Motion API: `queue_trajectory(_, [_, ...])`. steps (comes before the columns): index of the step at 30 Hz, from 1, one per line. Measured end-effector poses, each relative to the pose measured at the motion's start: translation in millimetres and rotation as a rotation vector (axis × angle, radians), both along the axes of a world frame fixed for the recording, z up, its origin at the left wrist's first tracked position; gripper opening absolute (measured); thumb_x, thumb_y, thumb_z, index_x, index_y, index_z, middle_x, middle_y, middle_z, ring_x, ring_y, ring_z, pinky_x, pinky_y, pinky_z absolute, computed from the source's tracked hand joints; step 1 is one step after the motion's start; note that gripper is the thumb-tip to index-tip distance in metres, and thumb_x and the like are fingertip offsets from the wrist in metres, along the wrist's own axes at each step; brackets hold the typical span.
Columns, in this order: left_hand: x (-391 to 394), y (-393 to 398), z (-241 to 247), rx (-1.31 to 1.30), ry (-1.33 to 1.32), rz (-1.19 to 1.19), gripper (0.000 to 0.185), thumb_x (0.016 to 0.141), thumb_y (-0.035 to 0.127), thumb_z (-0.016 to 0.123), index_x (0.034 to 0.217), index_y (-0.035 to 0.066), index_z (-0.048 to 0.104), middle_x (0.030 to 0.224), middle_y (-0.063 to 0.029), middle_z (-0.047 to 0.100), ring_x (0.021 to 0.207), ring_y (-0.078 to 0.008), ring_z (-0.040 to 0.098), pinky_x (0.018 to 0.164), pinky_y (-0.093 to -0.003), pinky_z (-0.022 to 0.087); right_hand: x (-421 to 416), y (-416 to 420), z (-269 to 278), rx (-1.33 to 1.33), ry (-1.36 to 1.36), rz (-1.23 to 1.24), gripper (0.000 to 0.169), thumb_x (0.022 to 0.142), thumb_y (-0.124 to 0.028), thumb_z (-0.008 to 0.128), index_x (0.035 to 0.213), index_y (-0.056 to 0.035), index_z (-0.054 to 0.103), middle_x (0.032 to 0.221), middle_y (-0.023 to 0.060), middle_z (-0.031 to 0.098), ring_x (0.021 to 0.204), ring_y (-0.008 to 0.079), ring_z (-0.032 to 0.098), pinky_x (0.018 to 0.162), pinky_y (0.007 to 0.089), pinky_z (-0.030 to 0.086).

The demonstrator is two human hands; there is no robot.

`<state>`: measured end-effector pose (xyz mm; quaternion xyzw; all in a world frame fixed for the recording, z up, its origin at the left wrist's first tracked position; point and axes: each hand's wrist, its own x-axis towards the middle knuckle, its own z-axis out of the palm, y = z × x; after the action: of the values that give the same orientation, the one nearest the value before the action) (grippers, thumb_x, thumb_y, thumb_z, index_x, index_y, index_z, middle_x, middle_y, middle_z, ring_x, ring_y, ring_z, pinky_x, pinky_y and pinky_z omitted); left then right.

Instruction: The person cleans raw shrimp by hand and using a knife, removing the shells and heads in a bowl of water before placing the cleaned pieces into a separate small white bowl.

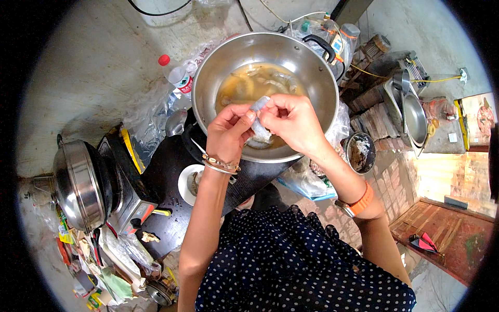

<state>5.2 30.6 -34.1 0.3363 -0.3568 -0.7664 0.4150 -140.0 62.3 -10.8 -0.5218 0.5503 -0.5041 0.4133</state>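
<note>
A large stainless steel pot (210, 66) with black handles holds brownish liquid and several raw, greyish shrimp (286, 80). Above its near side, my left hand (234, 126) and my right hand (290, 121) meet with their fingertips on one grey, translucent shrimp (259, 103). Thumb and fingers of both hands pinch it, and part of it hangs between them. Another pale piece below the fingers is partly hidden. Beside my left wrist, a white bowl (184, 186) with dark, greyish contents stands on the black table, partly covered by my forearm.
At left, a lidded steel wok (80, 185) sits on a gas stove (134, 214). A red-capped plastic bottle (177, 76) and plastic bags stand behind the pot. To the right are a dirty metal pot (361, 153) and a steel basin (415, 119). Food scraps (150, 236) lie on the black table (171, 222).
</note>
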Motion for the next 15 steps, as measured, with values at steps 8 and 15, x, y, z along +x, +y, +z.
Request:
queue_trajectory(8, [-1.4,3.0,6.9,-0.045,0.005,0.043,0.011,0.080,0.003,0.059,0.091,0.001,0.061,0.083,-0.0040,0.062,0.069,-0.0077,0.055,0.060,-0.0194,0.045,9.8,2.7,-4.1,-0.049,0.062,-0.105,0.023,0.068,-0.012,0.066,0.059,0.0005,0.050,0.050,0.0001,0.045,0.050,0.0041,0.038,0.043,0.0238,0.034])
queue_trajectory(15, [1.2,5.0,2.6,0.003,0.061,0.002,0.014,0.082,0.004,0.056,0.094,0.001,0.060,0.087,-0.0055,0.061,0.072,-0.0104,0.056,0.062,-0.0218,0.045,14.6,3.8,-4.0,-0.056,-0.010,-0.153,0.015,0.070,-0.004,0.064,0.062,0.0004,0.052,0.055,-0.0001,0.051,0.052,0.0038,0.043,0.046,0.0221,0.036])
